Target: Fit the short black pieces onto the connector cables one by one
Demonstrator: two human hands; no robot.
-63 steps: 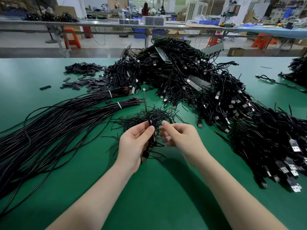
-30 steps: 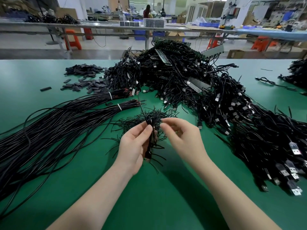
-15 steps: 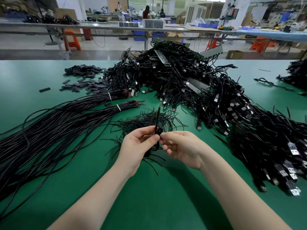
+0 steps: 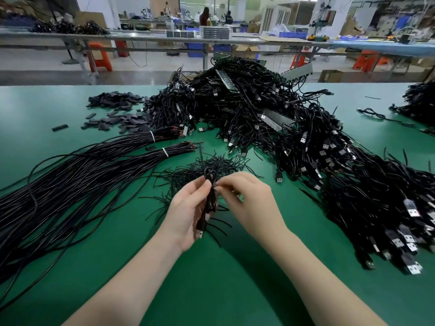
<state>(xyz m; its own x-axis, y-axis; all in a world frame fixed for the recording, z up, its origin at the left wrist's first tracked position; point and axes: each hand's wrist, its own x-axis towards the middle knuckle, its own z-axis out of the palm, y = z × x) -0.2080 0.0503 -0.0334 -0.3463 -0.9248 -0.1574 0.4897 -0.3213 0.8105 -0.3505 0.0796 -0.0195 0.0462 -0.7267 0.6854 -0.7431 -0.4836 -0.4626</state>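
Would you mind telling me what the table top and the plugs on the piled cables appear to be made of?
Table top: seemingly a green rubber or vinyl mat, matte with a soft sheen, seamless and even in colour. Plugs: black moulded plastic bodies with bright silvery tips, probably metal, since they glint. Cables: a smooth black jacket, likely plastic, that bends freely.
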